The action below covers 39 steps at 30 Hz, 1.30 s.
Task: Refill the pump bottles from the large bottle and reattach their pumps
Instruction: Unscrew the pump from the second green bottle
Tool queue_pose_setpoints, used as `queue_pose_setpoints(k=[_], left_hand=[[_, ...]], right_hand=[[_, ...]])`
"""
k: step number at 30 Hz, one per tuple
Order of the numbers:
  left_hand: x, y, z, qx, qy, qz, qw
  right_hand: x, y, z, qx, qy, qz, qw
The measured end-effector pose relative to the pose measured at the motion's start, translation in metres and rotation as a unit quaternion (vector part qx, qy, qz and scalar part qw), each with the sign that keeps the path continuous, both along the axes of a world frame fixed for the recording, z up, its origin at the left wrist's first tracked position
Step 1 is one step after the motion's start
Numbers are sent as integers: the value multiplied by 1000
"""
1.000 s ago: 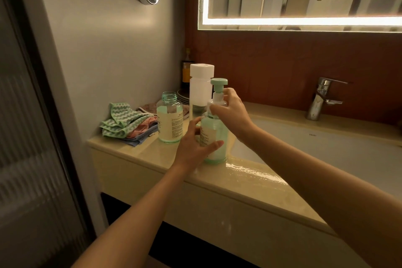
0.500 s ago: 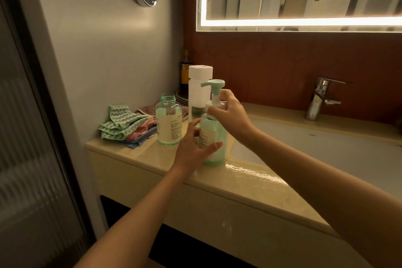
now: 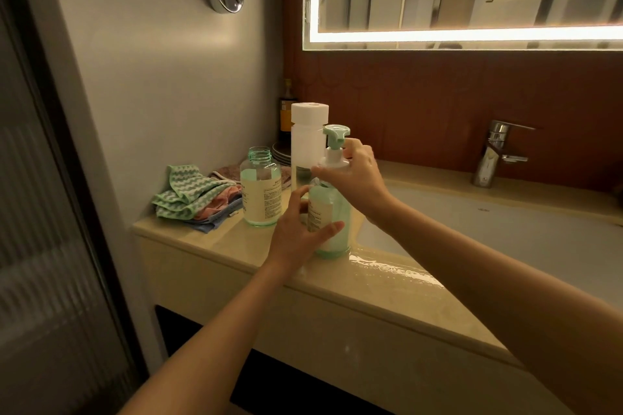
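A green pump bottle (image 3: 332, 222) full of pale green liquid stands on the counter (image 3: 381, 283) beside the sink. My left hand (image 3: 296, 229) holds its body from the left. My right hand (image 3: 354, 175) grips the white collar of its pump (image 3: 335, 141), whose green head points toward me. To the left stands a second green bottle (image 3: 261, 192), open-necked with no pump and nearly full. Behind both rises the large white bottle (image 3: 308, 141) with its white cap on.
Folded cloths (image 3: 195, 197) lie at the counter's left end by the wall. Stacked plates (image 3: 281, 153) and a dark bottle (image 3: 286, 111) sit in the back corner. The sink basin (image 3: 505, 232) and chrome tap (image 3: 492, 155) are to the right. A wet patch (image 3: 394, 268) shines on the counter's front edge.
The pump head has turned: it faced me, swung to point left, and now faces me again. My right hand has shifted round the collar. My left hand stays on the bottle.
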<state>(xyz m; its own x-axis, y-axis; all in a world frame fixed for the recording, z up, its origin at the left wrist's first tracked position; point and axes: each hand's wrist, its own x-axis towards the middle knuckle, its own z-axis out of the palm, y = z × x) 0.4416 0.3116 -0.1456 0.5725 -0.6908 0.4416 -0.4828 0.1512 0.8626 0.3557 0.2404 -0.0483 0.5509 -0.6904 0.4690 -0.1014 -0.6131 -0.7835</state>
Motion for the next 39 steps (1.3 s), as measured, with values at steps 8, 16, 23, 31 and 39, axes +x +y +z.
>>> queue_pose_setpoints(k=[8, 16, 23, 31, 39], left_hand=[[0, 0, 0, 0, -4, 3, 1000], [1, 0, 0, 0, -12, 7, 1000], [0, 0, 0, 0, -6, 5, 1000], [0, -1, 0, 3, -3, 6, 1000], [0, -1, -1, 2, 1, 8, 1000]], right_hand=[[-5, 6, 2, 35, -41, 46, 998], [-2, 2, 2, -26, -11, -36, 999], [-6, 6, 0, -7, -43, 41, 998], [-4, 0, -2, -41, -27, -49, 998], [-5, 1, -1, -40, -21, -21, 999]])
